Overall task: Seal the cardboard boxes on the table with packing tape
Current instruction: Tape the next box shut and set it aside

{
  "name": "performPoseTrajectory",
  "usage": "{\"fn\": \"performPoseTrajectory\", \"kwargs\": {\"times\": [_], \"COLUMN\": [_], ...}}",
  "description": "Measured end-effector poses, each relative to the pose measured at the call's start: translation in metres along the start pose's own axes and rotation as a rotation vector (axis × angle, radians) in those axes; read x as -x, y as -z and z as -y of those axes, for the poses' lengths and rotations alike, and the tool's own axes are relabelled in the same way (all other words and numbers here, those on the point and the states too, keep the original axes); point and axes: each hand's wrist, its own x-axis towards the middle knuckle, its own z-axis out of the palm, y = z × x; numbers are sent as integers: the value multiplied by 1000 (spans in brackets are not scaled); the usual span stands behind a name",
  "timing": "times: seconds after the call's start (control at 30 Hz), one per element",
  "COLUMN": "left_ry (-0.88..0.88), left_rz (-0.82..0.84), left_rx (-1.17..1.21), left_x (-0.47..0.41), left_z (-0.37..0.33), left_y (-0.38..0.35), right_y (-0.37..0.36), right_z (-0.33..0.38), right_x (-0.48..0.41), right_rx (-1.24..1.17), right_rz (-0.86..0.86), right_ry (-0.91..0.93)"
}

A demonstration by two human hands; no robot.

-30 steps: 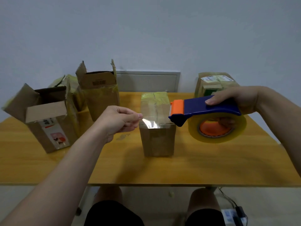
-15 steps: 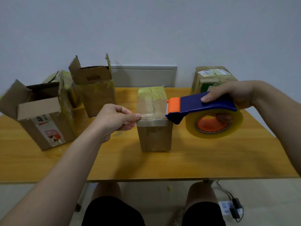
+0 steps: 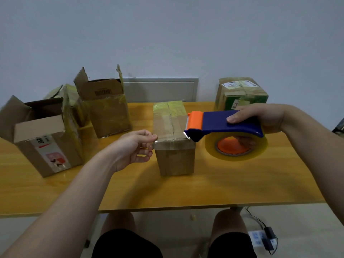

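At desk (image 3: pixel 204 187) centre, note the box (image 3: pixel 176 161): upright, flaps closed, old yellowish tape along the top seam. Note also a clear tape (image 3: pixel 171 140) strip stretched across the top near the front edge, running from the left corner to the dispenser (image 3: pixel 219 122) blade at the right corner.

Left hand (image 3: pixel 135 148): pinching the free tape end between thumb and forefinger just beside the box's left top edge, other fingers loosely curled.

Right hand (image 3: pixel 260 118): wrapped round the dispenser handle, thumb flat on top, fingers curled underneath and seen through the core of the roll (image 3: pixel 236 148). Dispenser held just beside the box's right edge.

Judged step: laying a cross strip over the top.

To do well:
- Hold the strip taut and level, and lower both ends together.
- Fold the left end down onto the side wall and rub flat before letting go.
- Tip the blade into the tape to cut, leaving overhang for the right wall.
- Avoid slack and wrinkles.
- Steady the box; looks light enough to shift.

Pending, by appearance: open boxes (image 3: pixel 44 146) at left.
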Motion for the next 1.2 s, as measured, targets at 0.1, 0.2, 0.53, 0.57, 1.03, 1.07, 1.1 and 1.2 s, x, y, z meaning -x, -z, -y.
{"fn": "performPoseTrajectory", "kwargs": {"times": [0.1,0.2,0.53,0.57,1.03,1.07,1.1,1.2], "left_ry": [-126,-394,-408,-402,-427,-427,-422,-366], "left_rz": [-183,-262,-429,-488,-229,-229,-222,-142], "left_rx": [-198,-570,-1002,-1110,-1312,-1316,-1320,-1377], "left_x": [-1,-1,-49,-56,-86,-86,-86,-84], "left_z": [-6,-22,-49,-47,-28,-28,-28,-29], "left_y": [0,-5,-72,-78,-79,-79,-79,-77], "right_y": [-2,-3,7,9,26,27,27,26], "right_z": [-10,-21,-32,-33,-72,-76,-79,-88], "right_x": [-2,-6,-9,-9,-21,-22,-23,-25], "right_rx": [-66,-121,-167,-164,-248,-246,-252,-277], "right_rz": [26,51,103,106,276,290,304,321], "right_ry": [32,73,90,91,104,103,103,115]}}
